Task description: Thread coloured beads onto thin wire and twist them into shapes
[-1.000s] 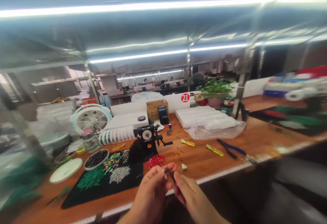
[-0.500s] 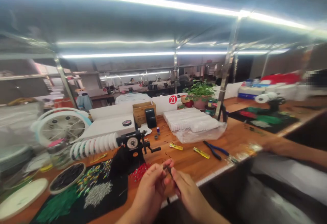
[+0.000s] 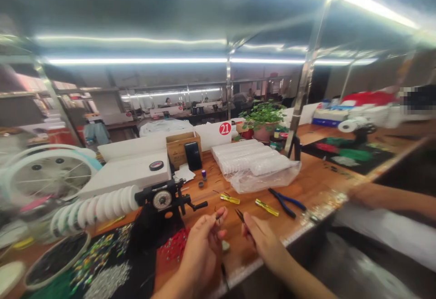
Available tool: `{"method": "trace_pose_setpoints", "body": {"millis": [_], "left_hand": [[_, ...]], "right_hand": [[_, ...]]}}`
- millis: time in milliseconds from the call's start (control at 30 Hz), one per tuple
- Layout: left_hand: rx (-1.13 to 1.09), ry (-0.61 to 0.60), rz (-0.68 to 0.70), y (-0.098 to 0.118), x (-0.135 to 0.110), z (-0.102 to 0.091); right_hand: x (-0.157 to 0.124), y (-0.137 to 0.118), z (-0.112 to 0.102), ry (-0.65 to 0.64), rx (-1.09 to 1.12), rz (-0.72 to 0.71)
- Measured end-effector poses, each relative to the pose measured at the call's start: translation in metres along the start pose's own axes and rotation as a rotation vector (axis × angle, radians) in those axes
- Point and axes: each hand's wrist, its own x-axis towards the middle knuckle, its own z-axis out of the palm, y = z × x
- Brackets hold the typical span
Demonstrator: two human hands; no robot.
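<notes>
My left hand (image 3: 204, 240) is pinched on a tiny dark piece I cannot make out, held above the wooden bench (image 3: 316, 185). My right hand (image 3: 264, 240) grips a small dark pointed tool (image 3: 239, 215), its tip a short way from the left fingers. Both hands hover near the bench's front edge, right of a black hand-crank winder with a round dial (image 3: 163, 199). A pile of red beads (image 3: 173, 249) lies on the black mat (image 3: 136, 271) just left of my left hand.
Two yellow-handled tools (image 3: 230, 198) and blue-handled pliers (image 3: 284, 201) lie beyond my hands. A plastic bag of white trays (image 3: 259, 165), a cardboard box (image 3: 179, 147), white spools (image 3: 98, 206), a fan (image 3: 47, 174) and a potted plant (image 3: 264, 119) stand further back. Another person's arm (image 3: 391, 199) rests at right.
The view swung right and the bench shifted left. My hands, touching before, have drawn a little apart, and the tool tip now stands clear of the left fingers.
</notes>
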Motion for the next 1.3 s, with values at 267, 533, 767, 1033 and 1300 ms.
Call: {"method": "trace_pose_setpoints", "body": {"millis": [267, 533, 767, 1033, 1300], "left_hand": [[0.168, 0.097, -0.066, -0.002, 0.024, 0.003], [0.149, 0.132, -0.1, 0.005, 0.007, 0.004], [0.114, 0.066, -0.102, 0.012, -0.013, 0.007], [0.004, -0.507, -0.255, 0.011, -0.055, 0.021], [0.214, -0.636, -0.702, -0.095, -0.073, -0.028]], "right_hand": [[0.031, 0.016, -0.005, -0.04, -0.906, -0.052], [0.07, -0.004, 0.002, -0.015, -0.921, -0.123], [0.112, -0.006, 0.025, -0.114, -0.865, -0.164], [0.058, -0.03, -0.015, 0.025, -0.554, -0.223], [-0.091, 0.017, -0.06, 0.246, 0.335, -0.029]]}}
